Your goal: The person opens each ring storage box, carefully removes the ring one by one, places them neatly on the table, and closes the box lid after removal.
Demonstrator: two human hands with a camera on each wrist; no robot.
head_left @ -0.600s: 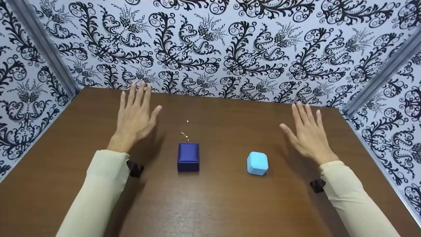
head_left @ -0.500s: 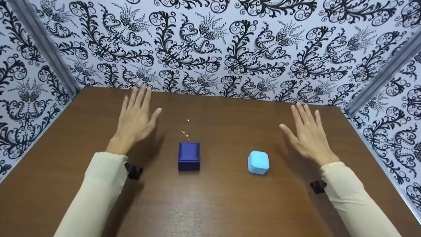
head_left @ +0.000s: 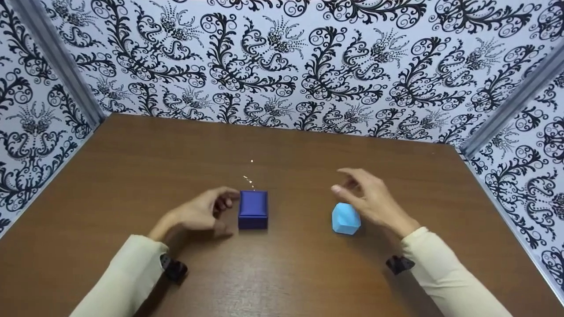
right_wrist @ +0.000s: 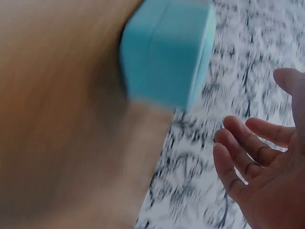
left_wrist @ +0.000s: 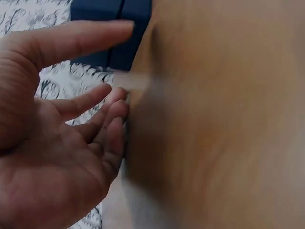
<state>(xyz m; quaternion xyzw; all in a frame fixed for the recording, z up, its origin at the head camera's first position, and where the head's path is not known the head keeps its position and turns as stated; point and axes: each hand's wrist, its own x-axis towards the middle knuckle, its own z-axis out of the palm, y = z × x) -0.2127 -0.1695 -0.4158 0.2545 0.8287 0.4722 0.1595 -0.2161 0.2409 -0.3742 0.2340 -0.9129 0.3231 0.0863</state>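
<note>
A dark blue jewellery box stands closed on the brown table, left of centre. My left hand is at its left side, thumb and fingers spread apart and loosely bent, holding nothing. In the left wrist view the thumb tip overlaps the blue box. To the right sits a small light blue ring box with rounded edges, also closed. Just above and behind it hovers my right hand, fingers loosely bent with a gap to the thumb. The right wrist view shows that hand apart from the light blue box.
Behind the dark blue box lies a thin gold chain-like piece, with a tiny shiny speck farther back. Black-and-white patterned panels wall the table at the back and both sides.
Both hands have left the far part of the table and come nearer and inward, the left to the dark blue box, the right over the light blue one. Their straight fingers are now bent.
</note>
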